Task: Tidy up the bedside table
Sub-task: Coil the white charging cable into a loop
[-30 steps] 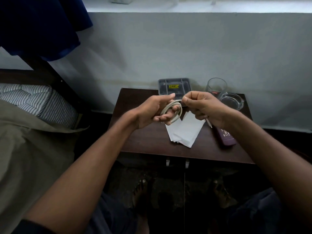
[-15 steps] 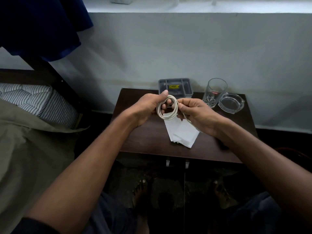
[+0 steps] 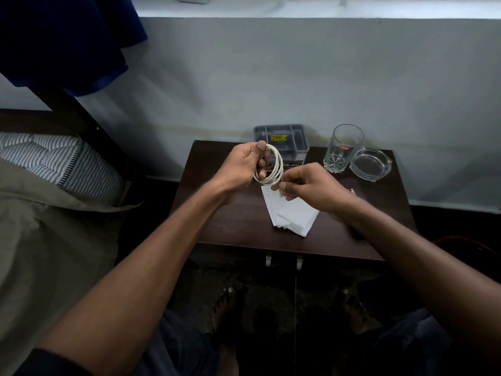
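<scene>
Above the bedside table's (image 3: 217, 213) middle, the left hand (image 3: 241, 165) grips a coiled white cable (image 3: 272, 166) while the right hand (image 3: 309, 187) pinches its lower loop. Folded white papers (image 3: 290, 213) lie beneath; an organizer tray (image 3: 282, 137), drinking glass (image 3: 343, 147) and glass ashtray (image 3: 371, 164) line the back edge.

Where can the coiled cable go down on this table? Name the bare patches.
Bare wood shows on the bedside table at its left side, between the left edge and the white papers, and along the front edge. The back is crowded: grey organizer box, drinking glass, glass ashtray. The left hand holds the white cable coil; the right hand pinches it.
</scene>
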The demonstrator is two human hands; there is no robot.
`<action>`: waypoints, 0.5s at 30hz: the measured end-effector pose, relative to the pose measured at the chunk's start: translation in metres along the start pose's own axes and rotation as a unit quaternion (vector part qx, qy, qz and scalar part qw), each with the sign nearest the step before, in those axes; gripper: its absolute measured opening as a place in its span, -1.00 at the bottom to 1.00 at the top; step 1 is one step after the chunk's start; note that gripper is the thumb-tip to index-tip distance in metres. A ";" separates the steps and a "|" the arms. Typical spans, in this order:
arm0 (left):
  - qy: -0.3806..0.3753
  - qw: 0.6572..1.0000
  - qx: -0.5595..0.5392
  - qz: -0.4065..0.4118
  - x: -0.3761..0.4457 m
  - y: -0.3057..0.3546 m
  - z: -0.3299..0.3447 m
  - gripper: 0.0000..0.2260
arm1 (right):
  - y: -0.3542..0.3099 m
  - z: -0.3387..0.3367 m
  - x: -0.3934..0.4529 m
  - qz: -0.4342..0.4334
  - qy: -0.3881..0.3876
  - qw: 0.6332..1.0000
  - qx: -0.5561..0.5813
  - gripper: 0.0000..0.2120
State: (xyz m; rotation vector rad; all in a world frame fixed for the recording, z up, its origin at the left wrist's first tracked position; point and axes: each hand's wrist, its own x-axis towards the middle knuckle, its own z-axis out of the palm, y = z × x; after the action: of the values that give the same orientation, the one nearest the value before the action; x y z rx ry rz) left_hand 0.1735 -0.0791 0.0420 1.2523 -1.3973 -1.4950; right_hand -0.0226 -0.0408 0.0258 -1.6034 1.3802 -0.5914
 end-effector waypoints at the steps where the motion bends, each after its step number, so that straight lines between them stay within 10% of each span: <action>1: 0.008 1.000 0.002 0.003 0.001 -0.001 0.001 -0.66 | -0.001 0.002 -0.001 0.005 -0.020 0.999 0.045 -0.85; 10: 0.148 0.984 0.094 0.026 -0.004 -0.009 0.007 -0.65 | -0.016 0.002 -0.009 0.092 -0.054 0.953 0.284 -0.95; 15: 0.247 0.879 0.396 0.102 -0.013 -0.001 0.007 -0.60 | -0.024 -0.004 -0.010 0.155 0.011 0.875 0.458 -0.97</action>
State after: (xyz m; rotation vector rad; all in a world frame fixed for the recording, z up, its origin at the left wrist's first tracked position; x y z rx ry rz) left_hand 0.1702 -0.0645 0.0430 1.7327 -1.7528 -0.3629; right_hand -0.0162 -0.0338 0.0507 -0.5977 1.0705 -0.8880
